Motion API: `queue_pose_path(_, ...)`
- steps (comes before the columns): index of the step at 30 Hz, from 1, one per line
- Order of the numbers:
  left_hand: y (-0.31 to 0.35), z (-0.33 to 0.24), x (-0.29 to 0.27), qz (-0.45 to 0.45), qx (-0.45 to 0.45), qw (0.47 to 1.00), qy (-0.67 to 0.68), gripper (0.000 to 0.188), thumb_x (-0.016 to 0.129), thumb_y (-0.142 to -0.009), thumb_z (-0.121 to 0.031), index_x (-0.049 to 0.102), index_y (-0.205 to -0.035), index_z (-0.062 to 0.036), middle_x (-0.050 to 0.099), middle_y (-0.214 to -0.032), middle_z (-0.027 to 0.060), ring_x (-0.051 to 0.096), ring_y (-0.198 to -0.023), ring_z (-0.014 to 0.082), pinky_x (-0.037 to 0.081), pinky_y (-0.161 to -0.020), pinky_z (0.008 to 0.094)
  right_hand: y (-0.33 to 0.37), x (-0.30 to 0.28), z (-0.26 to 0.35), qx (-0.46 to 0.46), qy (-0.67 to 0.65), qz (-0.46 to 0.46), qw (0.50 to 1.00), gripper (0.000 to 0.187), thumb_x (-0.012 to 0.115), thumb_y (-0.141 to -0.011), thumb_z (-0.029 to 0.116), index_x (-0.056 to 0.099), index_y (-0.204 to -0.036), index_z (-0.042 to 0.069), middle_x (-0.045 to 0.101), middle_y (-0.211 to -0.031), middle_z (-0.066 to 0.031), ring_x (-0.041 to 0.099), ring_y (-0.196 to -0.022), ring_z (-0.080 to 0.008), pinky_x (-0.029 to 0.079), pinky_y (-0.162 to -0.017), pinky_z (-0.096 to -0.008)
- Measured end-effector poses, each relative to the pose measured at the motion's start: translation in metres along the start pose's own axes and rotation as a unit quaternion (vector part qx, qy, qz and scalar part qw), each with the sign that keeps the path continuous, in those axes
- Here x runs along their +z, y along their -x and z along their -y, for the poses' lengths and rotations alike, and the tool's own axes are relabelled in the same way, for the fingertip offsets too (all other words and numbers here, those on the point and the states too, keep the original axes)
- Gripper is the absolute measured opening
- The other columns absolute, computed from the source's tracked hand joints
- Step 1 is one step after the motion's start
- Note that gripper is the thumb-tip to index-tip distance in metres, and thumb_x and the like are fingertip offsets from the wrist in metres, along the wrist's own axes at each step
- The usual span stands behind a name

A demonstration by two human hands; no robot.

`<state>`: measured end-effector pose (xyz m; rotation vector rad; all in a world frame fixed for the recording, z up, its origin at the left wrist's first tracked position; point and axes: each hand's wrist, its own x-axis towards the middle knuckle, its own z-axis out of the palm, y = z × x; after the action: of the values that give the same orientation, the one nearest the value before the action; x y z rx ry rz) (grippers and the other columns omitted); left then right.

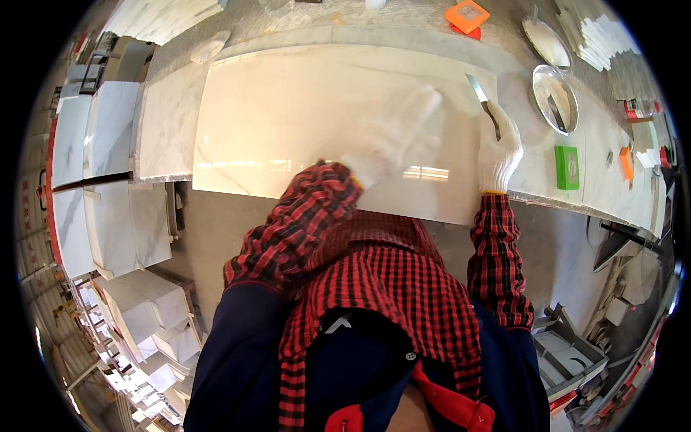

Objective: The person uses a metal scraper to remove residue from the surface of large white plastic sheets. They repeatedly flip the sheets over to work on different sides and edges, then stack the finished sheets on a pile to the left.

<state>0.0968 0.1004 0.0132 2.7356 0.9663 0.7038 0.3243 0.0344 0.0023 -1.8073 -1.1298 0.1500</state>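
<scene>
In the head view we look down on a large, glossy cream slab [288, 108], which lies flat on a pale worktable [167, 137] and fills most of its middle, with window light mirrored in its surface. We see the left hand [392, 144], in a white knitted glove, over the middle-right part of the slab, reaching toward the upper right; it is so blurred that we cannot tell whether its fingers are apart or together, or whether they touch the surface. The right hand [502, 151], gloved likewise, is at the slab's right edge, and we find its fingers closed around the dark handle of a flat-bladed knife [476, 88]. The blade points up and to the left over the slab's upper right corner; we cannot tell whether it touches. To the right of that hand we notice a green block [567, 168] on the worktable, and above the block an oval metal bowl [541, 108] with pale material and a dark-handled tool [556, 114] in it. Beyond the slab's far edge we see an orange block [468, 14] resting partly over a red one. Both forearms wear red-and-black checked sleeves [497, 252].
</scene>
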Motion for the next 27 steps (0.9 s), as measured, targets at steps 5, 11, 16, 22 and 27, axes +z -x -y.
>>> queue_pose_path(5, -0.003, 0.018, 0.002, 0.024, -0.069, 0.997, -0.016, 0.071, 0.055, -0.101, -0.043, 0.038, -0.155, -0.0015, 0.045, -0.154, 0.0237, 0.041, -0.143, 0.0414, 0.031, -0.119, 0.0516, -0.001, -0.001, -0.002, -0.015, -0.007, -0.026, 1.0, 0.027, 0.069, -0.093, 0.017, 0.076, -0.117, 0.006, 0.074, -0.102, -0.014, 0.07, -0.092, -0.0261, 0.053, -0.084, -0.0352)
queue_pose_path(11, 0.008, 0.013, -0.006, 0.024, -0.021, 0.999, 0.015, 0.081, 0.045, -0.103, -0.058, 0.033, -0.157, 0.0002, 0.039, -0.158, 0.0266, 0.034, -0.147, 0.0441, 0.024, -0.124, 0.0526, -0.001, 0.002, -0.001, -0.029, 0.021, -0.019, 0.999, 0.028, 0.068, -0.093, 0.017, 0.076, -0.117, 0.006, 0.074, -0.1, -0.0146, 0.07, -0.09, -0.0267, 0.054, -0.083, -0.0356)
queue_pose_path(16, 0.013, 0.04, 0.004, 0.025, -0.094, 0.994, -0.042, 0.088, 0.045, -0.101, -0.063, 0.029, -0.158, 0.0021, 0.034, -0.161, 0.0262, 0.029, -0.15, 0.0456, 0.015, -0.127, 0.0539, 0.0, -0.002, 0.0, -0.023, 0.02, -0.019, 0.999, 0.028, 0.067, -0.093, 0.017, 0.075, -0.118, 0.007, 0.073, -0.101, -0.0161, 0.07, -0.091, -0.0294, 0.054, -0.083, -0.0376)
queue_pose_path(22, 0.02, 0.034, -0.018, 0.055, -0.104, 0.992, -0.046, 0.096, 0.043, -0.097, -0.071, 0.021, -0.163, -0.0054, 0.028, -0.166, 0.0229, 0.021, -0.152, 0.0483, 0.012, -0.127, 0.0542, -0.001, -0.002, 0.001, -0.019, 0.019, -0.006, 1.0, 0.026, 0.068, -0.093, 0.017, 0.076, -0.116, 0.007, 0.074, -0.104, -0.0152, 0.071, -0.095, -0.0292, 0.054, -0.086, -0.0374)
queue_pose_path(27, 0.024, 0.027, -0.002, 0.129, -0.054, 0.985, -0.104, 0.102, 0.045, -0.096, -0.072, 0.02, -0.161, 0.003, 0.027, -0.165, 0.0248, 0.022, -0.153, 0.0472, 0.009, -0.127, 0.0558, 0.001, -0.003, -0.001, 0.011, 0.002, -0.004, 1.0, 0.026, 0.069, -0.093, 0.018, 0.076, -0.116, 0.008, 0.073, -0.105, -0.0141, 0.071, -0.096, -0.0283, 0.054, -0.087, -0.0362)
